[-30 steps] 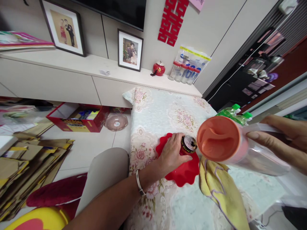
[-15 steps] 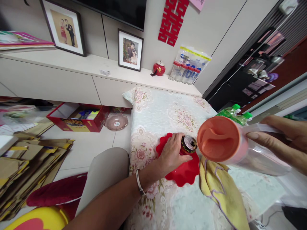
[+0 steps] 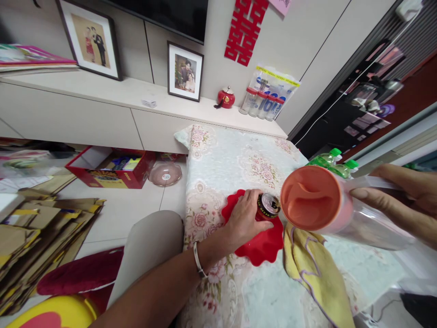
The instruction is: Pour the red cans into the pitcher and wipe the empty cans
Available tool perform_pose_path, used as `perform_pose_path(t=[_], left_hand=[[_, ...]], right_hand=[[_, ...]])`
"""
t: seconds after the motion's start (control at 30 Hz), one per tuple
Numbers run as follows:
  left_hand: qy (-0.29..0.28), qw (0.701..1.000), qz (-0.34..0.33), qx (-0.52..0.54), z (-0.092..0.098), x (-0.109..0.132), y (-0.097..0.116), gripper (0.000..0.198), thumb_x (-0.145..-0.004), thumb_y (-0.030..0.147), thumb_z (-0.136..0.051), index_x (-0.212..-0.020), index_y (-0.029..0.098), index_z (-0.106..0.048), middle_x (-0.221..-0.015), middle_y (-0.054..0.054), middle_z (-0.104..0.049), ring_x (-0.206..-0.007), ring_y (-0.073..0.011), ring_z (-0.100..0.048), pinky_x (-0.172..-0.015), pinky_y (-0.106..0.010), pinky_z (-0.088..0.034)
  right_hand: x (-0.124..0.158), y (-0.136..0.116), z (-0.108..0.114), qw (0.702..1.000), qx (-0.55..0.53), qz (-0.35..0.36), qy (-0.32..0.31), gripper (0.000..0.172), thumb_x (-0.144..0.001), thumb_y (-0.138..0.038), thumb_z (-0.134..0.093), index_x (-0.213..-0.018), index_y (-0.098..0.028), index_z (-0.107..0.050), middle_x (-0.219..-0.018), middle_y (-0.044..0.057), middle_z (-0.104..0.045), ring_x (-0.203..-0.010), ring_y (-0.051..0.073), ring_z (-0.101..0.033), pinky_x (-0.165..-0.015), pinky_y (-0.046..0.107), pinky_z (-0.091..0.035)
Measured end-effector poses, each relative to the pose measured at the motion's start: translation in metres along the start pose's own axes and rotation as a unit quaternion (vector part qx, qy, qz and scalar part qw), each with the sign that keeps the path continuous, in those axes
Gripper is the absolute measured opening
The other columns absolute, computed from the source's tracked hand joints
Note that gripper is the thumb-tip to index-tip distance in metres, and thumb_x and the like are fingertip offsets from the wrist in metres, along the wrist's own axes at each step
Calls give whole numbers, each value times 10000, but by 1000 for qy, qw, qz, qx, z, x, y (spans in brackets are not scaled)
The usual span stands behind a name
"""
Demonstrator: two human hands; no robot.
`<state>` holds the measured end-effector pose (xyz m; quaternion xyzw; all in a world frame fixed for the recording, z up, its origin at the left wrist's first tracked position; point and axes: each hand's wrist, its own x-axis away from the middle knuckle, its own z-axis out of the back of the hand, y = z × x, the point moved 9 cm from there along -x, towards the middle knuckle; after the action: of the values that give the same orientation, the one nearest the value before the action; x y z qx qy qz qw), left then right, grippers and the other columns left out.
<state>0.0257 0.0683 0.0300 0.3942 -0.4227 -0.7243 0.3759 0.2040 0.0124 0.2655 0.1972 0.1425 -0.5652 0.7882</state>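
My left hand [image 3: 244, 222] is wrapped round a dark drink can [image 3: 268, 207] with an opened top. The can stands on a red plate with a scalloped edge [image 3: 261, 248]. On the right, my right hand [image 3: 396, 200] grips the handle of a clear pitcher [image 3: 368, 225] with an orange lid [image 3: 312, 196]. The pitcher is tilted, its lid end over the can's right side. Whether anything is flowing from it I cannot tell. Below the pitcher lies a yellow cloth [image 3: 316, 273] with purple trim.
A flowered tablecloth [image 3: 232, 155] covers the table. Green-capped bottles [image 3: 327, 158] stand behind the pitcher. On the ledge are picture frames [image 3: 186, 70], a red jar [image 3: 226, 98] and glass jars [image 3: 261, 105]. Flattened cardboard [image 3: 44, 241] and a red box [image 3: 112, 168] lie on the floor.
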Motion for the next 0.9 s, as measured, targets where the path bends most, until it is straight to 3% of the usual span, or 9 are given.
perform_pose_path(t=[0.1, 0.2, 0.9], left_hand=[[-2, 1000, 2, -4, -1, 0, 0, 666, -706, 217, -882, -1246, 252, -493, -1295, -101, -612, -1266, -345, -606, -1124, -536, -498], [0, 1000, 2, 0, -1, 0, 0, 662, -704, 210, -871, -1246, 256, -494, -1290, -95, -617, -1264, -347, -607, -1123, -545, -499], [-5, 1000, -1, -9, -1, 0, 2, 663, -712, 198, -871, -1246, 240, -481, -1301, -114, -610, -1277, -348, -602, -1135, -532, -494]], right_hand=[[0, -12, 1, 998, -6, 67, -2, 471, -918, -676, -640, -841, -223, -743, -467, -56, -490, -374, 85, -434, -377, 195, -328], [0, -16, 3, 997, 2, 83, 7, 468, -935, -671, -625, -868, -220, -733, -464, -67, -477, -361, 80, -413, -370, 191, -323], [1, -17, 0, 996, 8, 86, 2, 486, -941, -689, -605, -842, -227, -718, -461, -72, -465, -353, 79, -410, -367, 200, -317]])
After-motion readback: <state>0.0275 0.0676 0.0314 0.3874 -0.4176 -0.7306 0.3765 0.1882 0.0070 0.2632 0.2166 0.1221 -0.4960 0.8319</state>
